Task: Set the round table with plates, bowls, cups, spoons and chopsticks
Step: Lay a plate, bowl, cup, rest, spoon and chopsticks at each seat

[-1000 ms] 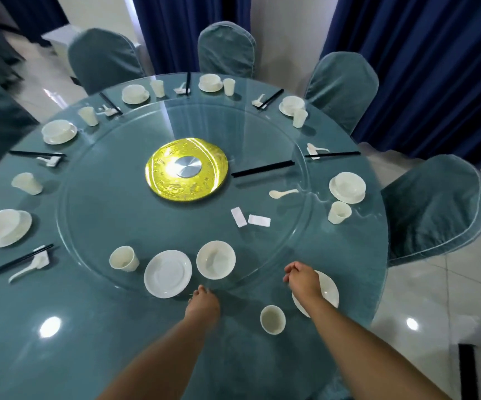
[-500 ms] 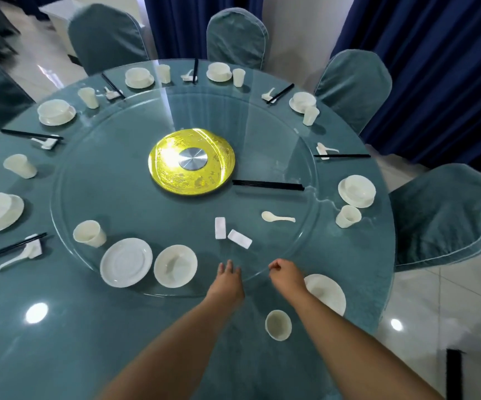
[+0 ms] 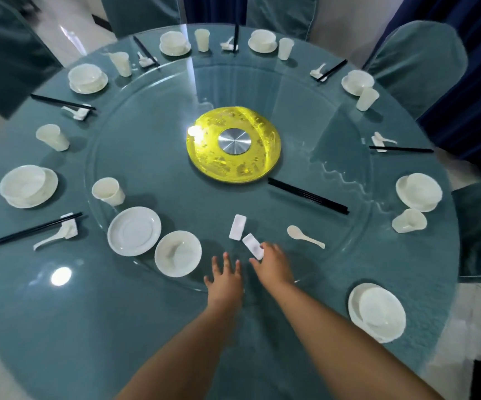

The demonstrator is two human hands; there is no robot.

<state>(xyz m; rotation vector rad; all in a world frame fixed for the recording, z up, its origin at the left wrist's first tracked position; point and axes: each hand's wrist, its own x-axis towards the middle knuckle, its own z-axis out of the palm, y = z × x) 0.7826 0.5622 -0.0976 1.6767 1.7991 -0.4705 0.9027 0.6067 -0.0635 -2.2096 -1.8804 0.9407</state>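
I am collecting pieces from the round glass turntable [image 3: 147, 145]: my right hand [image 3: 272, 262] pinches the near small white rectangular rest [image 3: 253, 246], my left hand [image 3: 224, 277] lies flat, fingers released; next, I judge, lift it to the setting.

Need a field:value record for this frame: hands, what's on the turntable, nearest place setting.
left hand: open, flat on the glass turntable
right hand: fingers on the nearer white rest
turntable items: second rest, spoon, black chopsticks, plate, bowl, cup
near setting: bowl on plate
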